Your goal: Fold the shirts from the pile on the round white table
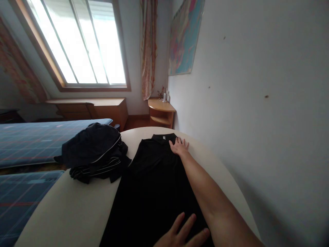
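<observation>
A black shirt lies spread out on the round white table, its collar with a small white label at the far end. My right hand reaches to the far right shoulder of the shirt, fingers spread and lying on the cloth beside the collar. Low in the view, my left hand is over the lower part of the shirt with its fingers apart; the rest of it is cut off by the frame's bottom edge. Neither hand grips anything visible.
A pile of dark clothes with white piping sits on the table's left side, touching the shirt's sleeve. Blue plaid mattresses lie to the left. A white wall runs close on the right. Behind stand a desk and a corner shelf.
</observation>
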`<action>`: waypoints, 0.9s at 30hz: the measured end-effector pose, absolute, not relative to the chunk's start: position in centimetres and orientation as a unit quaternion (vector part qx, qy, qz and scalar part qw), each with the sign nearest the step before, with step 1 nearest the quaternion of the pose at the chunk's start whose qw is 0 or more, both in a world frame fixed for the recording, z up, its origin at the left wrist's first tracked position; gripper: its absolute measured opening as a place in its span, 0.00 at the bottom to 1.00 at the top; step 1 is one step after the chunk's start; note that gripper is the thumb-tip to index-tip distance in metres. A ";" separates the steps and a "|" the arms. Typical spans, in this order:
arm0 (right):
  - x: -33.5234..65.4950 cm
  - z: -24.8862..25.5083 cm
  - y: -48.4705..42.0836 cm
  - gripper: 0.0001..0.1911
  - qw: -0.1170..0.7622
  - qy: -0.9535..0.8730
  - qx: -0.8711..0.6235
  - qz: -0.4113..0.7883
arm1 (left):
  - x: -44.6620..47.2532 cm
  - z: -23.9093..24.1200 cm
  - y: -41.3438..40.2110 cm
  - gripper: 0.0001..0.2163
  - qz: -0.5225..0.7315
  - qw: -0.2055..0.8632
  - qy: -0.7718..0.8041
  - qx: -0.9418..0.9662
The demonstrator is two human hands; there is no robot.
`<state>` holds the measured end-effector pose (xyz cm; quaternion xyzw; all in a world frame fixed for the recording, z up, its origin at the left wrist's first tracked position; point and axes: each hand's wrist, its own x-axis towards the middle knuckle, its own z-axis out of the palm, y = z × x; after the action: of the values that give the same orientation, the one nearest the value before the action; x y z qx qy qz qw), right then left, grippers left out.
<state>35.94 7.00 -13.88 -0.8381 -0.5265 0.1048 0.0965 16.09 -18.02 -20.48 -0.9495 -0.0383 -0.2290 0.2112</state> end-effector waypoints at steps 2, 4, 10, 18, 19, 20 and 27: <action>36.0 -13.6 6.5 0.42 0.126 -0.542 -0.826 0.090 | 16.0 -20.6 -18.1 0.16 -0.234 0.222 -0.049 -0.945; 35.8 -13.4 5.6 0.40 0.164 -0.560 -0.810 0.061 | 15.9 -20.4 -18.1 0.19 -0.236 0.229 -0.047 -0.943; 34.2 -13.7 0.1 0.41 0.169 -0.601 -0.780 0.046 | 15.4 -18.3 -17.8 0.27 -0.253 0.221 -0.018 -0.942; 34.5 -15.4 -3.2 0.44 0.105 -0.598 -0.793 0.035 | 16.4 -17.3 -19.0 0.25 -0.192 0.113 -0.035 -0.974; 34.9 -15.3 -2.9 0.45 0.104 -0.598 -0.794 0.037 | 16.6 -17.0 -19.1 0.24 -0.176 0.081 -0.038 -0.980; 35.4 -15.2 -2.6 0.45 0.101 -0.600 -0.792 0.040 | 16.7 -16.4 -19.2 0.22 -0.157 0.045 -0.035 -0.986; 38.8 -14.6 -1.7 0.45 0.078 -0.607 -0.790 0.029 | 15.0 -10.5 -13.6 0.12 -0.182 -0.237 -0.141 -0.944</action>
<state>38.85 -1.70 -14.63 -0.7900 -0.6075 0.0292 0.0778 15.00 -13.61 -10.46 -0.9439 -0.1409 -0.1817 -0.2372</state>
